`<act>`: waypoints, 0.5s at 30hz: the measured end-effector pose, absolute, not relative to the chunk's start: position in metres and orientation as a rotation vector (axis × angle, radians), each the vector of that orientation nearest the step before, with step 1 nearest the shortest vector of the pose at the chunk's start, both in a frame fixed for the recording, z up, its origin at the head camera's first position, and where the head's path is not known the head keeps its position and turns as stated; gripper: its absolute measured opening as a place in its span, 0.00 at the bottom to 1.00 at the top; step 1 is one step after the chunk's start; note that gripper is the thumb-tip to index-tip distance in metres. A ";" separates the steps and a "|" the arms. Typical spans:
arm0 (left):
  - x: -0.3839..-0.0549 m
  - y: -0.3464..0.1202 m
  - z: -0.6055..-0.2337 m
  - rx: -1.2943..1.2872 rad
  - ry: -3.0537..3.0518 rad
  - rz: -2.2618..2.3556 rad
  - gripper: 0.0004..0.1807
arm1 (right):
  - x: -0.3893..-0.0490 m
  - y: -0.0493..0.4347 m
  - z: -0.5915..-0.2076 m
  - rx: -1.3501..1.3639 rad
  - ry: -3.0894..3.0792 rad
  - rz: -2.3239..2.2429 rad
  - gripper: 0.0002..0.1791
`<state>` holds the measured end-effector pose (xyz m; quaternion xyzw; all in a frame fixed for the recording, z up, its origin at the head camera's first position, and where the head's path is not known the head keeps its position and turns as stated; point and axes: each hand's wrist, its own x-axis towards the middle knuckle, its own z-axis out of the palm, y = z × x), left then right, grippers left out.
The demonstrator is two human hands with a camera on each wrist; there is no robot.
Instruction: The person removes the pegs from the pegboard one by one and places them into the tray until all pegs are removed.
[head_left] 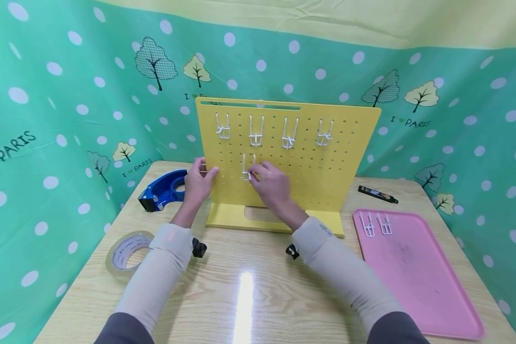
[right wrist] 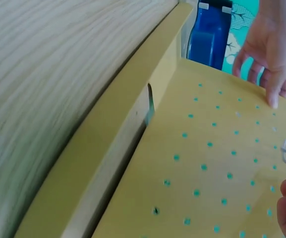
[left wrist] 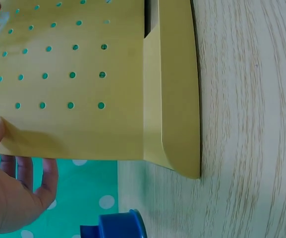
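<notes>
A green spotted curtain surrounds one wooden worktop, where one yellow pegboard stands. Four white hooks hang in its upper row; the right hand pinches a fifth hook below them. The left hand grips the board's left edge. One pink tray holds two spare hooks; one marker, one blue tape dispenser and one tape roll lie around.

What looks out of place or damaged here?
Faint dark marks on the pink tray stand out against its plain surface, perhaps scuffs. On the yellow pegboard, the top row of white hooks looks even.
</notes>
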<state>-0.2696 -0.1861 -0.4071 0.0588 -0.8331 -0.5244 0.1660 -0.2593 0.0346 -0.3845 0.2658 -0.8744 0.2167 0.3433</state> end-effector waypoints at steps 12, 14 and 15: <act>-0.269 -0.186 -0.407 0.184 -2.394 -1.489 0.19 | -0.241 0.108 -0.373 0.614 -2.436 0.748 0.06; -0.269 -0.186 -0.407 0.184 -2.395 -1.489 0.19 | -0.240 0.122 -0.373 0.603 -2.445 0.754 0.06; -0.270 -0.186 -0.407 0.183 -2.395 -1.493 0.18 | -0.239 0.130 -0.373 0.600 -2.452 0.753 0.07</act>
